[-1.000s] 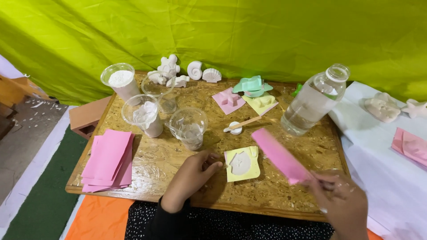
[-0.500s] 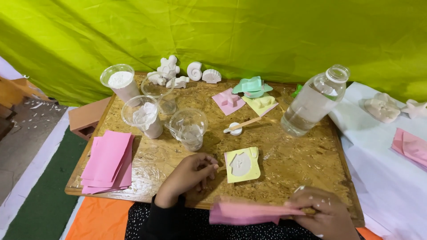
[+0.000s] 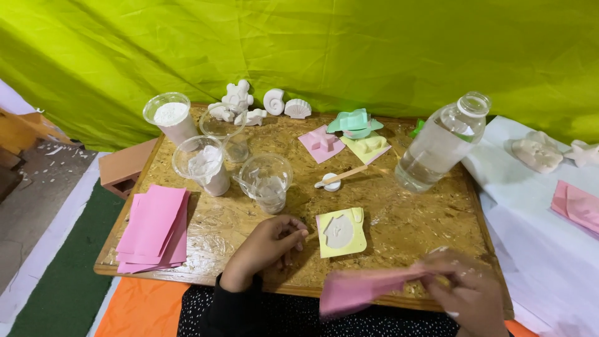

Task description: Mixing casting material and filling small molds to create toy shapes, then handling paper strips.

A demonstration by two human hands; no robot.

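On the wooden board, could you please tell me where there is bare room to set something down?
Bare wooden board lies between the yellow mould and the clear glass bottle; also between the pink paper stack and the left hand. The back, around the plastic cups, is crowded.

Person, seen from above at the near edge of the wooden board.

Left hand: bare, no ring or bracelet visible; fingernails short and unpainted. Left forearm: long black sleeve, plain, close-fitting, its cuff ending at the wrist just over the board's near edge.

Right hand: bare, blurred; no jewellery can be made out, sleeve out of frame.

Lap, below the board's near edge: black fabric with small white dots.
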